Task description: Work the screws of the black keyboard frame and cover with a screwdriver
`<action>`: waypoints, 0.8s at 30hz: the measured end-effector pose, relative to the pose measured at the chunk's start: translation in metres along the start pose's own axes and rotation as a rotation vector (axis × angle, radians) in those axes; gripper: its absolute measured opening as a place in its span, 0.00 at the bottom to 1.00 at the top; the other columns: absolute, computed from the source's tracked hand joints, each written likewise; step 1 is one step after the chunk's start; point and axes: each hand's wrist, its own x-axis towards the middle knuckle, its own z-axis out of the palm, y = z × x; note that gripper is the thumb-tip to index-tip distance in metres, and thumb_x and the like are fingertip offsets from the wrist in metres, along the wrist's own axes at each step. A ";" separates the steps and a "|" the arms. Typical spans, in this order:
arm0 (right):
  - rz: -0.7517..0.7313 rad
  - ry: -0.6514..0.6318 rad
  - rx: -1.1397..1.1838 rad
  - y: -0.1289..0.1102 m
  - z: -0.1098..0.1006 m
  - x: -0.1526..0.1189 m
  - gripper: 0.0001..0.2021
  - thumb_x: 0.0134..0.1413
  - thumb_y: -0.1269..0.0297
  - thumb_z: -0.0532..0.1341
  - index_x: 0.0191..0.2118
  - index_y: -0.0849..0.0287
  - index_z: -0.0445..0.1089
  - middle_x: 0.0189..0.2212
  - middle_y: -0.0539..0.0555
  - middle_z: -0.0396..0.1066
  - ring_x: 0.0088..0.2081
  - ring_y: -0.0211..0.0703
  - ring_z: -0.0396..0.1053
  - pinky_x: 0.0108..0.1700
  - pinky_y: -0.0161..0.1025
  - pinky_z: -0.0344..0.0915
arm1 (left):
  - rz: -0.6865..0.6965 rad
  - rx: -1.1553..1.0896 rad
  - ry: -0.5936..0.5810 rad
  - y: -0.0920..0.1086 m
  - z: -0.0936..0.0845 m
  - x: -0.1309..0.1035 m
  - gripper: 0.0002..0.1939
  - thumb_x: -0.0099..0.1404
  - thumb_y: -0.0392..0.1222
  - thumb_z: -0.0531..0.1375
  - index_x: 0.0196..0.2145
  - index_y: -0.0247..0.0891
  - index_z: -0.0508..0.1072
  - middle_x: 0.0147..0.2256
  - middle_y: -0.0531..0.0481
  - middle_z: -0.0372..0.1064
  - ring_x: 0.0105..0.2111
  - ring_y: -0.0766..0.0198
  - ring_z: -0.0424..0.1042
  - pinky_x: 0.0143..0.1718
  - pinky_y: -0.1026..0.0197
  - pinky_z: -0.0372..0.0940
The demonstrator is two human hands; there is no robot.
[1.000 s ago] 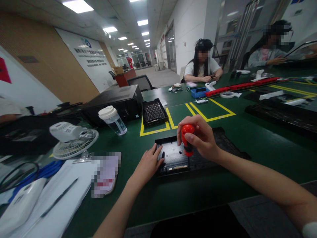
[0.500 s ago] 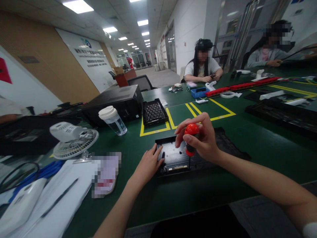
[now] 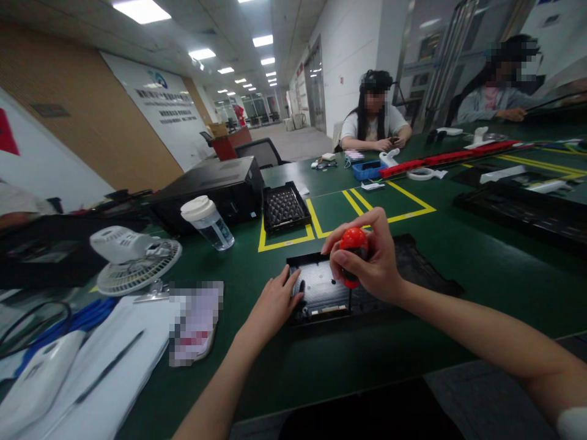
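My right hand (image 3: 373, 263) is wrapped round a screwdriver (image 3: 354, 241) with a red and black handle. It stands upright, its dark shaft reaching down to the front edge of a black tray-like casing (image 3: 321, 282); the tip is too small to make out. Inside the casing's left part is a shiny dark panel, with a light strip (image 3: 328, 310) along its front. My left hand (image 3: 275, 297) lies on the casing's left edge, fingers stretched out and spread, holding nothing.
On the left are a white fan (image 3: 137, 256), a lidded cup (image 3: 208, 223), a phone (image 3: 197, 321) and papers (image 3: 123, 348) with a pen. Behind stand a black box (image 3: 211, 189) and a small black tray (image 3: 287, 208). Two people sit across the green table (image 3: 440, 342).
My right fingers have closed further round the screwdriver's handle. The left hand and the casing stay where they were.
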 end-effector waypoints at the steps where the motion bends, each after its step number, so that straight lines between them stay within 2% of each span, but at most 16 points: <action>1: 0.008 0.011 -0.004 0.000 0.000 0.000 0.17 0.52 0.74 0.61 0.37 0.54 0.50 0.30 0.45 0.69 0.16 0.28 0.65 0.14 0.26 0.62 | -0.001 -0.002 0.002 0.000 0.000 0.000 0.26 0.66 0.47 0.51 0.60 0.40 0.55 0.62 0.36 0.48 0.58 0.50 0.59 0.57 0.46 0.55; 10: 0.051 0.054 -0.001 0.006 0.001 -0.003 0.17 0.49 0.71 0.64 0.39 0.54 0.53 0.26 0.42 0.65 0.15 0.25 0.61 0.15 0.24 0.59 | -0.006 0.000 -0.001 0.001 -0.001 0.000 0.26 0.66 0.46 0.52 0.60 0.39 0.56 0.62 0.36 0.48 0.58 0.51 0.58 0.57 0.46 0.55; 14: 0.047 0.017 0.091 0.007 0.000 -0.005 0.11 0.55 0.63 0.58 0.42 0.55 0.57 0.26 0.44 0.64 0.16 0.27 0.60 0.15 0.26 0.57 | -0.004 0.000 -0.003 0.001 0.000 0.000 0.26 0.66 0.47 0.51 0.60 0.39 0.55 0.63 0.36 0.48 0.58 0.50 0.58 0.57 0.46 0.55; 16: 0.075 0.000 0.122 0.006 -0.001 -0.007 0.10 0.58 0.60 0.54 0.44 0.57 0.61 0.26 0.47 0.64 0.17 0.29 0.61 0.16 0.28 0.56 | -0.006 -0.002 -0.007 0.000 0.000 0.000 0.26 0.67 0.48 0.51 0.60 0.40 0.55 0.63 0.36 0.47 0.58 0.50 0.58 0.57 0.46 0.55; 19: 0.104 -0.002 0.116 0.005 -0.001 -0.009 0.13 0.58 0.60 0.51 0.46 0.58 0.64 0.27 0.49 0.63 0.19 0.30 0.61 0.16 0.29 0.56 | -0.002 0.000 -0.001 0.000 0.000 0.000 0.26 0.67 0.47 0.51 0.60 0.40 0.55 0.63 0.36 0.47 0.58 0.50 0.58 0.57 0.46 0.55; 24: 0.083 -0.004 0.101 0.005 0.001 -0.010 0.12 0.59 0.61 0.52 0.46 0.58 0.64 0.29 0.50 0.63 0.20 0.30 0.61 0.17 0.29 0.56 | 0.004 0.001 0.002 0.001 0.000 0.000 0.26 0.67 0.47 0.51 0.60 0.40 0.55 0.63 0.36 0.48 0.58 0.50 0.58 0.57 0.46 0.55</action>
